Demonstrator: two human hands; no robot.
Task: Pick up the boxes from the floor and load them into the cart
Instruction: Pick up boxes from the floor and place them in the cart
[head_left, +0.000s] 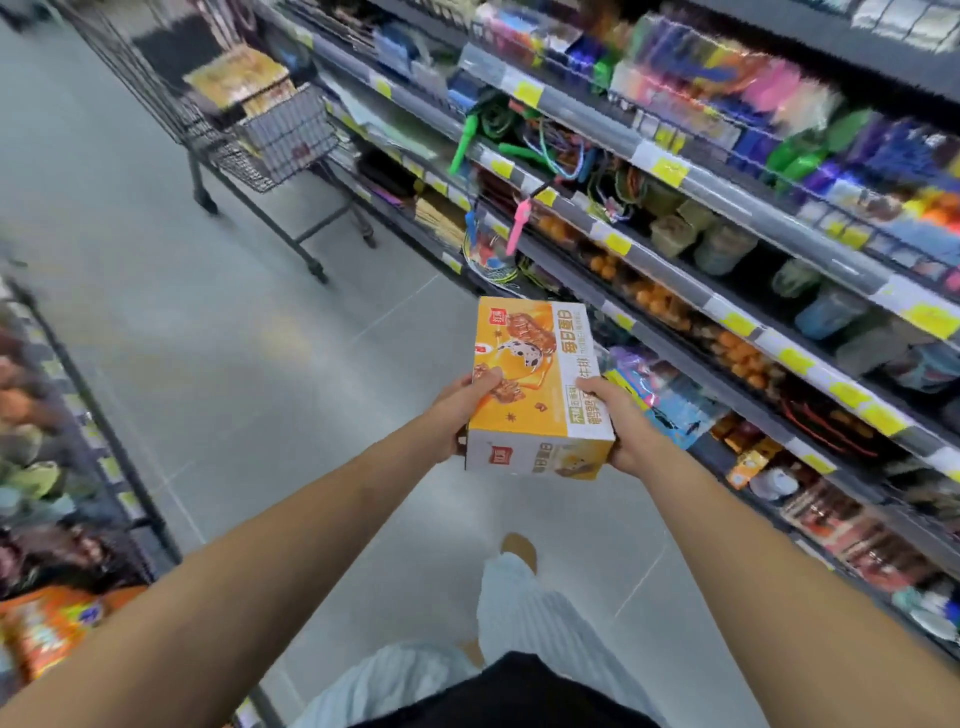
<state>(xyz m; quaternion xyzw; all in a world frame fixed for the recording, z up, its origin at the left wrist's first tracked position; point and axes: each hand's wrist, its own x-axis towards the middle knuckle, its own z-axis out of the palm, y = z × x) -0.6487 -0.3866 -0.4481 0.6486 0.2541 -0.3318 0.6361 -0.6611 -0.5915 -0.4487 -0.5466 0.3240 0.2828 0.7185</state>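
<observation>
Hands grip glossy rectangular cardboard box (535, 384) by its sides.

A grey tiled floor (218, 332) runs down a shop aisle. To its right stand dark shelves (691, 270) crowded with goods and yellow price tags (669, 170); another rack (67, 415) borders its left.

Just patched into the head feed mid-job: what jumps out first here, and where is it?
The orange-yellow snack box dominates the centre, held off the floor between the left hand and right hand, one on each side. Ahead at upper left stands the wire shopping cart, parked against the shelving with similar boxes already in it. Stocked shelves with yellow price tags run down the right side.
</observation>
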